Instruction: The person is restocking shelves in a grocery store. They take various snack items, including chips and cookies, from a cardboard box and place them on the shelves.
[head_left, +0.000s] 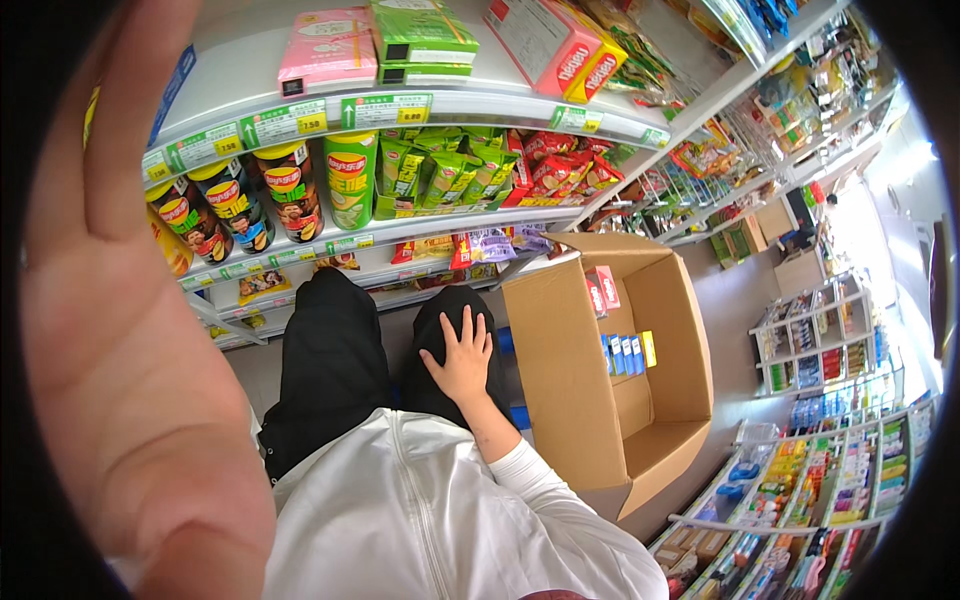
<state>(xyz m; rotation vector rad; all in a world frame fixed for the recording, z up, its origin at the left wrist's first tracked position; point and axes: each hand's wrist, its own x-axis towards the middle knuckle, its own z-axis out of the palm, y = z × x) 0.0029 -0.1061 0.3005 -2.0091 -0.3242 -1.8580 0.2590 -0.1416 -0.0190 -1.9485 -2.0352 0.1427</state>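
Note:
My left hand (150, 390) is raised very near the camera and fills the left side, palm showing. Its fingertips run out of the picture, and whether it touches anything there is hidden. On the knee of my black trousers (334, 345) rests my right hand (463, 360), fingers spread, holding nothing. Beside that knee, to the right, stands an open cardboard carton (566, 367). Inside it are red and white Nabati boxes (602, 291) and a row of small blue packs (626, 355) with a yellow one (649, 349) at the end.
Ahead, a store shelf (525, 116) holds pink (330, 49) and green boxes (424, 34), with Nabati boxes (555, 49) farther right. Below stand Lay's canisters (351, 180) and green (442, 169) and red snack packets (559, 165). More stocked shelving (810, 480) lies at right across the aisle.

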